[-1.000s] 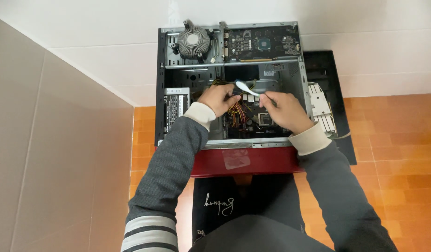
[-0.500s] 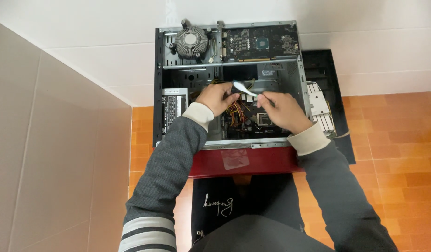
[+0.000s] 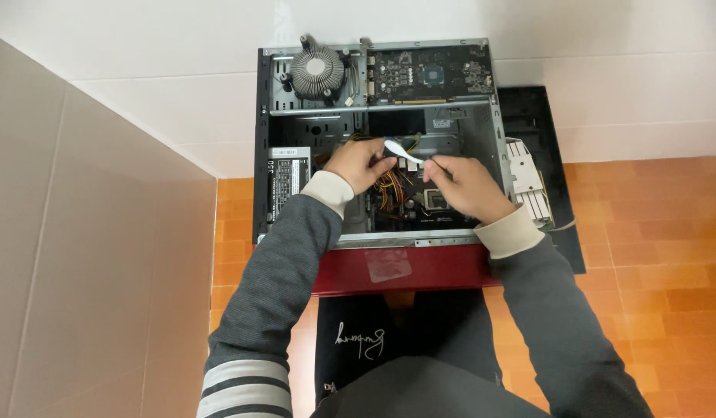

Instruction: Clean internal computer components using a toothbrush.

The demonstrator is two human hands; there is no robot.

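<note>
- My left hand point(image 3: 363, 164) and right hand point(image 3: 465, 186) each pinch an end of the white cable point(image 3: 402, 152), as before.
- The cable stays over the open computer case point(image 3: 493, 131); nothing freed yet.
- Cooling fan point(image 3: 317, 71) lies beyond.

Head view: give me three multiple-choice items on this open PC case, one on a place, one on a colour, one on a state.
1. Where does the round cooler lie?
A. on the case's top edge, beside the loose card
B. on the orange floor
C. in the right hand

2. What colour is the case front panel?
A. blue
B. dark red
C. white

3. What do both hands hold?
A. a screwdriver
B. nothing
C. a flat white cable

Answers: 1 A, the cooler sits left of the card. 2 B, the panel nearest the person is dark red. 3 C, the left hand and right hand each pinch an end.
</note>
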